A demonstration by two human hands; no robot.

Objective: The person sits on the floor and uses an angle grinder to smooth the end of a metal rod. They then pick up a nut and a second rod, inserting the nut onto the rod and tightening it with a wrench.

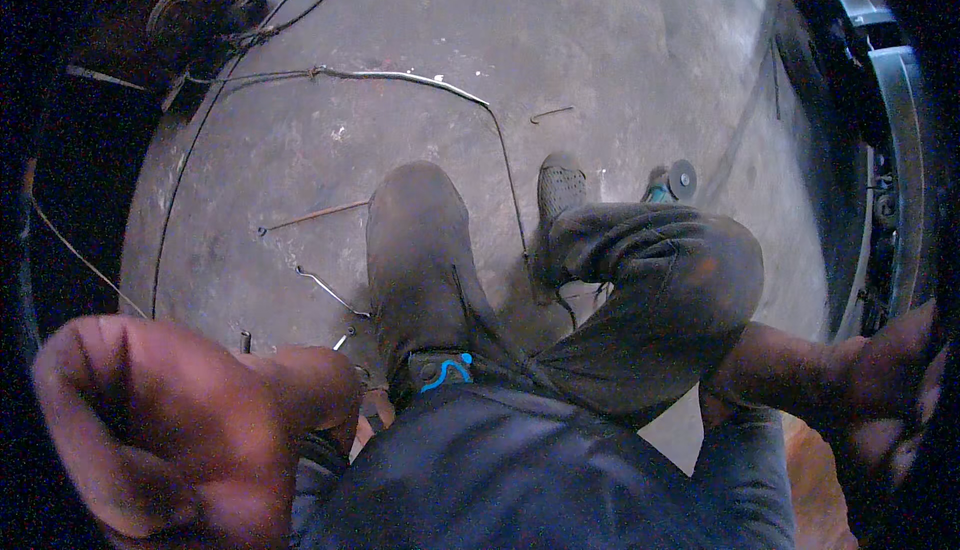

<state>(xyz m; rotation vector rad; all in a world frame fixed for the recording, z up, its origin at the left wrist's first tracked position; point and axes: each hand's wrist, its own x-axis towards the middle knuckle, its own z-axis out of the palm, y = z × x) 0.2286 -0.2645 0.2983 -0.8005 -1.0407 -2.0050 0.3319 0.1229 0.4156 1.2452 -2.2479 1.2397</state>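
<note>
Hands nearest you, your left hand [165, 430] and right hand [882, 405], have grips I cannot tell, while a slim bent silver metal wrench [333, 293] lies beyond at left and a teal grey-disced tool [682, 181] farther right.

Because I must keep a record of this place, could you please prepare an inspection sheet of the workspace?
Surface: grey floor, scuffed and marked.
Things near hands: silver spanner on the floor beyond the left hand.
Clutter: rusty rod, bent wire, teal tool with disc.
Hands: nothing seen in the left; right hand at the edge, grip unclear.
Cables: bent cable or hose across the floor.
Surroundings: dark machinery upper left; glossy panels right.
</note>
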